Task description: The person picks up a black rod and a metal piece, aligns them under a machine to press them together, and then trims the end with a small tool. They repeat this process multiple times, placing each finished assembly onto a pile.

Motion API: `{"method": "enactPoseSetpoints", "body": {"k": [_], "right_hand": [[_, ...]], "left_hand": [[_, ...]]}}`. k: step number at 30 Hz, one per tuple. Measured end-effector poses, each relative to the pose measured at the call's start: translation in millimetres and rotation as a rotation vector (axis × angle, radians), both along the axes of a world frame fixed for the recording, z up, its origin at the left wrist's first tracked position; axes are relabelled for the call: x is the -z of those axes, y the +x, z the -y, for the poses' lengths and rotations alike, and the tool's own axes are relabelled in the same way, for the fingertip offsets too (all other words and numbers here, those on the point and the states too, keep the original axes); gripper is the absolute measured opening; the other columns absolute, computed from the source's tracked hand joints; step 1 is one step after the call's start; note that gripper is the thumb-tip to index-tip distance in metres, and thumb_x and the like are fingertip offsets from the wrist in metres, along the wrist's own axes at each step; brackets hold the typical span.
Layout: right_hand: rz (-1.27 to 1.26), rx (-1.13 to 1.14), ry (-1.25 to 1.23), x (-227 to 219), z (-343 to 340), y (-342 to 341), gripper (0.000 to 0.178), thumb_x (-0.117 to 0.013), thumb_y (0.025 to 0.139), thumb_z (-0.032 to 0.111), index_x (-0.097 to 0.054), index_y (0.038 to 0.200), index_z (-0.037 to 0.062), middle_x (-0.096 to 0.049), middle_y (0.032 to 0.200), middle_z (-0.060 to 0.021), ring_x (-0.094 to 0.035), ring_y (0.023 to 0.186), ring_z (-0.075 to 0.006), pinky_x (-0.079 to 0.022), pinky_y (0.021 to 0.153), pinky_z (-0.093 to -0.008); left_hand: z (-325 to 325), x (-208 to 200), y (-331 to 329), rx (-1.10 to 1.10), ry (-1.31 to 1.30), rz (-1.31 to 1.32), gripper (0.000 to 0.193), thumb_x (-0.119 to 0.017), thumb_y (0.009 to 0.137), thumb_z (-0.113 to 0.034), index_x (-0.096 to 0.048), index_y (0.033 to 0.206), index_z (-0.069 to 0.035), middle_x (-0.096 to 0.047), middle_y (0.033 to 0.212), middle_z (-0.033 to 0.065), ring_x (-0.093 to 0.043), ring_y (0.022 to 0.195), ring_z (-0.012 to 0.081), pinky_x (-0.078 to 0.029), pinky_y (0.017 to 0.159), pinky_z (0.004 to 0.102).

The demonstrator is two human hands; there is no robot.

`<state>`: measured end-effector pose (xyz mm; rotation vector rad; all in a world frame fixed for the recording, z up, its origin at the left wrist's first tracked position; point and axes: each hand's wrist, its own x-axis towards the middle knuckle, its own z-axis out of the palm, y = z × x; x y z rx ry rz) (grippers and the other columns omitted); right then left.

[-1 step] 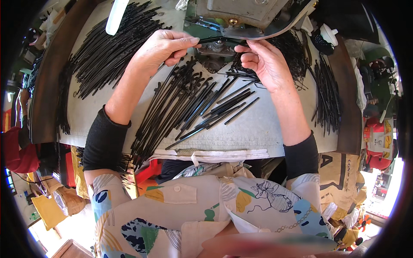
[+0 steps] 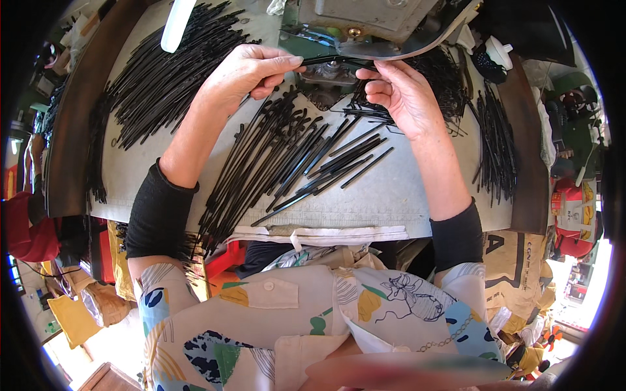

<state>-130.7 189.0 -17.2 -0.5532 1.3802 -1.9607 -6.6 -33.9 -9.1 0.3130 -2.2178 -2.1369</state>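
My left hand (image 2: 244, 73) pinches one end of a thin black strip (image 2: 329, 59) between thumb and fingers. My right hand (image 2: 405, 94) grips the strip's other end with thumb and forefinger, its remaining fingers loosely curled. The strip spans level between both hands, right by the metal base of a worn grey machine (image 2: 365, 19). A see-through curved guard (image 2: 424, 47) hangs just above my right fingertips and part of the strip. Below my hands, a fanned heap of black strips (image 2: 261, 163) lies on the pale worktable (image 2: 391, 195).
A large pile of black strips (image 2: 179, 68) covers the table's far left. More tangled strips (image 2: 433, 81) lie behind my right hand, and a bundle (image 2: 493, 146) rests near the right edge. Raised brown boards (image 2: 72, 130) border the table. A white lamp-like bar (image 2: 177, 26) juts in above.
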Motion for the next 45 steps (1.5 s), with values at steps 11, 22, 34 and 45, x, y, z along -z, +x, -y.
{"method": "enactPoseSetpoints", "body": {"k": [11, 22, 34, 45], "right_hand": [[0.08, -0.057, -0.108, 5.2, -5.3, -20.2, 0.028, -0.05, 0.09, 0.019, -0.054, 0.104, -0.0054, -0.063, 0.093, -0.0213, -0.065, 0.071, -0.02, -0.057, 0.06, -0.0272], [-0.63, 0.216, 0.254, -8.7, -2.1, -3.1, 0.023, -0.062, 0.083, 0.015, -0.06, 0.098, -0.0027, -0.064, 0.096, -0.0106, -0.061, 0.084, -0.0174, -0.049, 0.076, -0.0283], [-1.611, 0.117, 0.586, -22.4, 4.4, 38.4, 0.017, -0.062, 0.078, 0.016, -0.065, 0.09, 0.0049, -0.062, 0.076, -0.0092, -0.058, 0.072, -0.0253, -0.045, 0.067, -0.0333], [-0.706, -0.259, 0.472, -17.7, -4.2, 40.8, 0.028, -0.053, 0.085, 0.015, -0.057, 0.107, -0.001, -0.061, 0.068, -0.0048, -0.051, 0.057, -0.0044, -0.04, 0.051, -0.0207]], "left_hand": [[1.0, -7.3, 0.1, -0.037, -0.178, -0.017, 0.028, -0.061, 0.084, -0.024, -0.065, 0.09, 0.003, -0.032, 0.045, -0.0061, -0.028, 0.038, 0.0017, -0.019, 0.036, 0.019], [0.6, -9.5, 5.0, 0.084, -0.272, -0.07, 0.026, -0.061, 0.083, -0.023, -0.066, 0.086, 0.002, -0.036, 0.045, -0.0048, -0.031, 0.037, 0.002, -0.02, 0.035, 0.0191], [13.1, -8.4, 6.0, 0.118, -0.446, -0.031, 0.039, -0.065, 0.079, -0.037, -0.067, 0.089, 0.0, -0.051, 0.054, -0.0003, -0.042, 0.039, 0.0031, -0.032, 0.036, 0.017], [7.9, 9.2, 4.2, -0.014, -1.234, -0.058, 0.024, -0.063, 0.072, -0.022, -0.065, 0.088, -0.005, -0.065, 0.079, 0.0133, -0.063, 0.074, 0.0278, -0.05, 0.069, 0.0336]]}}
